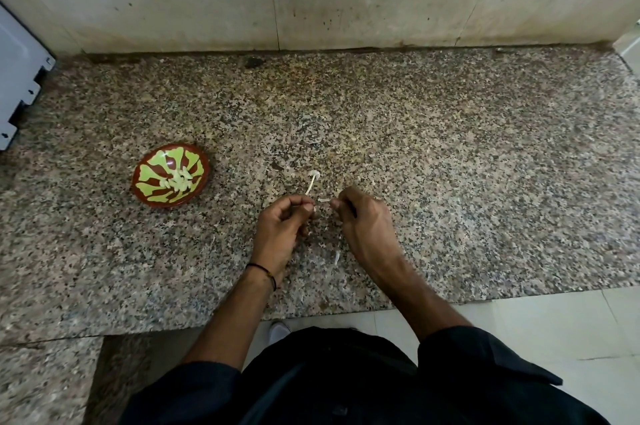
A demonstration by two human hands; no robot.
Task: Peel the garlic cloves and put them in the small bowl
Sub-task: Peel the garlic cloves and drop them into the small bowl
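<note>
Head view: left hand [280,227] curled, thumb and forefinger pinched on something mostly hidden, probably a garlic clove. The right hand [363,227] pinches a papery skin flake [323,200] just beside it, both low over the granite counter [450,147]. Judged: clove light, firm, slick once bare; skin brittle, so hold the clove's sides and pull from the tip. Peeled cloves [180,178] sit in the small bowl [149,190], well left. A dry stalk [312,182] lies beyond the fingertips.
</note>
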